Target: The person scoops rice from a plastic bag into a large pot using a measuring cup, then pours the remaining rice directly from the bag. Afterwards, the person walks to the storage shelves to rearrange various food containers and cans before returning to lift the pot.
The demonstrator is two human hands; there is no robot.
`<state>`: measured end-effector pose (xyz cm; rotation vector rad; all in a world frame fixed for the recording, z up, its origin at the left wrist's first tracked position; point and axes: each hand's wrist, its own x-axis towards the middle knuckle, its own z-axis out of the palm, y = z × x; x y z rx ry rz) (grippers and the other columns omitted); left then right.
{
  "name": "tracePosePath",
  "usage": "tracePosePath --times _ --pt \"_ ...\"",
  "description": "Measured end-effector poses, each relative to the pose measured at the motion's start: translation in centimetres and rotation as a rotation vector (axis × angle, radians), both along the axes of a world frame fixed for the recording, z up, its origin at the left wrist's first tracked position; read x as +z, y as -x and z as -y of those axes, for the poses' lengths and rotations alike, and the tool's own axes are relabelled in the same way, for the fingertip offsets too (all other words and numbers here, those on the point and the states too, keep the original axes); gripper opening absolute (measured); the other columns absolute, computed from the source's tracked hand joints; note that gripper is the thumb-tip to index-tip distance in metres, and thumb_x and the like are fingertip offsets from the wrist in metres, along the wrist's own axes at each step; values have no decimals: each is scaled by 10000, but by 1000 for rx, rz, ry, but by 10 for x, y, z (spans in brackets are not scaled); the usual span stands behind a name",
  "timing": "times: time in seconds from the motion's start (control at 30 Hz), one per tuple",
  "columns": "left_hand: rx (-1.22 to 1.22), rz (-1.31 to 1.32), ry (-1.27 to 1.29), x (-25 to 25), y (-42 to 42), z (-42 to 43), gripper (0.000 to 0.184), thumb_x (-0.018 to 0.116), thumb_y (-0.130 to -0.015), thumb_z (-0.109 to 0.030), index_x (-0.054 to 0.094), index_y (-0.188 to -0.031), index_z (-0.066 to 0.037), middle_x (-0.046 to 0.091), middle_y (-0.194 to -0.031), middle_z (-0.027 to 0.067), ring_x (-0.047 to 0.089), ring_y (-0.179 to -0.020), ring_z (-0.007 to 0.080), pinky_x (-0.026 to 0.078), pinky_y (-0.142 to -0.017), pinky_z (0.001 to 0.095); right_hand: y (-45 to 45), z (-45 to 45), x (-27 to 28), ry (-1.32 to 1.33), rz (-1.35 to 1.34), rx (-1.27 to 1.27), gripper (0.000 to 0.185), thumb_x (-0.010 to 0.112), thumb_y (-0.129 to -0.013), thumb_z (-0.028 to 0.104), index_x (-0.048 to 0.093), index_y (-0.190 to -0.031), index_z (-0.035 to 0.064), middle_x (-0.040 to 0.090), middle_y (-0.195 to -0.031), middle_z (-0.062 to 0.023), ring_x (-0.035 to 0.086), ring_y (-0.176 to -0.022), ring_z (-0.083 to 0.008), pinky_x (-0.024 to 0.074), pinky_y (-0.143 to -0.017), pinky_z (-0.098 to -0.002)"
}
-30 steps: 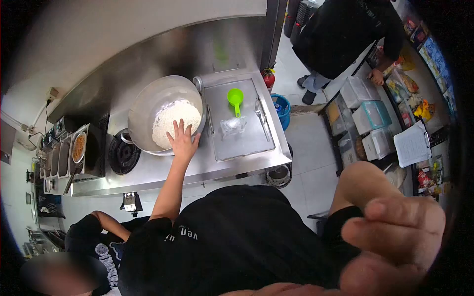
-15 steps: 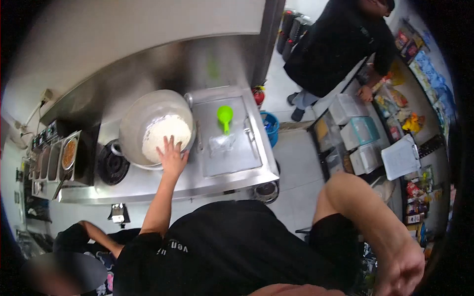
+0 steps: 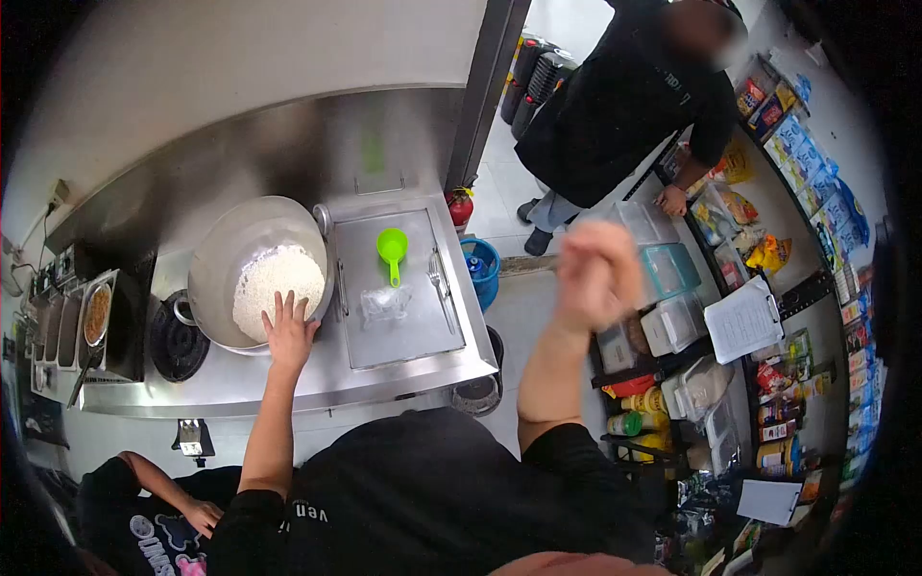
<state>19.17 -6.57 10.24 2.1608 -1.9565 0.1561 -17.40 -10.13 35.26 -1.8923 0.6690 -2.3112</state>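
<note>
My left hand (image 3: 290, 331) reaches over the near rim of a large metal pot (image 3: 213, 283). Its fingers are spread over a pale, grainy white heap (image 3: 279, 278) inside; whether the fingertips press into it I cannot tell. My right hand (image 3: 597, 274) is raised in the air to the right of the counter, blurred, with its fingers curled into a fist and nothing visible in it. A bright green scoop (image 3: 392, 248) lies on the metal panel right of the pot, beside a crumpled clear plastic bag (image 3: 386, 303) and a fork (image 3: 438, 288).
A black burner (image 3: 180, 341) and food containers (image 3: 96, 312) stand left of the pot. A blue bin (image 3: 483, 274) and a fire extinguisher (image 3: 460, 206) are past the counter's right end. One person (image 3: 615, 115) leans at the stocked shelves; another (image 3: 144, 509) is at lower left.
My right hand has swung up and inward from the lower right. My left hand stays over the white heap. The view has shifted, showing more of the shelves and the other person's head turned.
</note>
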Motion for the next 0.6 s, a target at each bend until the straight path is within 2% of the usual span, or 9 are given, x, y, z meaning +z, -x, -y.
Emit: tracePosePath --times 0.07,0.1,0.17,0.2,0.27,0.33,0.37,0.47,0.6 --pt "10 -11 -19 -1 1 1 487 622 -818 -299 483 -1261 -152 364 -1410 79 210 -1372 298 206 -1044 605 -25 27 -15 -289 -97 108 191 432 -730 -96 608 -766 -32 606 -716 -97 584 -632 -137 452 -564 -254" --pt "19 -10 -26 -1 1 1 487 622 -818 -299 483 -1261 -152 364 -1410 79 210 -1372 298 206 -1044 605 -41 39 -29 -410 -186 125 187 442 -741 -80 611 -789 -18 616 -728 -107 611 -664 -176 475 -606 -275" --pt "21 5 -14 0 3 1 499 624 -814 -304 479 -1266 -150 358 -1415 77 207 -1373 299 205 -1043 607 -80 61 -68 -408 -357 122 163 484 -754 -48 624 -810 12 630 -757 -133 628 -685 -287 501 -634 -341" --pt "25 7 -18 0 3 0 499 624 -814 -304 479 -1266 -150 358 -1415 77 207 -1373 299 205 -1043 607 -100 61 -84 -544 -479 150 134 510 -760 -14 620 -835 1 641 -858 -145 631 -791 -296 497 -698 -362" --pt "25 -5 -16 1 3 2 511 621 -815 -315 471 -1274 -148 359 -1417 79 206 -1375 293 202 -1043 610 -144 71 -143 -512 -642 274 256 553 -792 78 575 -1030 -14 577 -1084 -219 565 -1001 -351 455 -848 -406" --pt "36 -2 -49 6 6 2 510 616 -818 -316 469 -1275 -144 369 -1412 81 223 -1369 296 215 -1046 593 -185 63 -192 -641 -837 198 570 593 -832 224 385 -1279 -62 427 -1267 -305 420 -1189 -425 360 -987 -461" --pt "44 2 -82 7 6 3 510 611 -821 -317 467 -1277 -140 378 -1406 83 239 -1363 298 227 -1050 576 -200 64 -208 -640 -838 202 570 593 -832 224 385 -1279 -62 427 -1267 -305 420 -1189 -425 360 -987 -461" --pt "11 -65 -107 0 0 6 506 610 -822 -313 468 -1274 -135 400 -1390 93 279 -1344 308 267 -1051 525 -230 72 -241 -798 -905 276 911 611 -835 358 76 -1346 -174 269 -1302 -440 268 -1258 -531 256 -1063 -499" --pt "-18 -87 -86 2 -1 6 510 615 -818 -311 470 -1272 -129 409 -1380 104 312 -1324 320 312 -1033 487 -253 96 -276 -901 -888 315 925 632 -809 314 52 -1379 -127 282 -1314 -423 393 -1197 -495 358 -1008 -460"
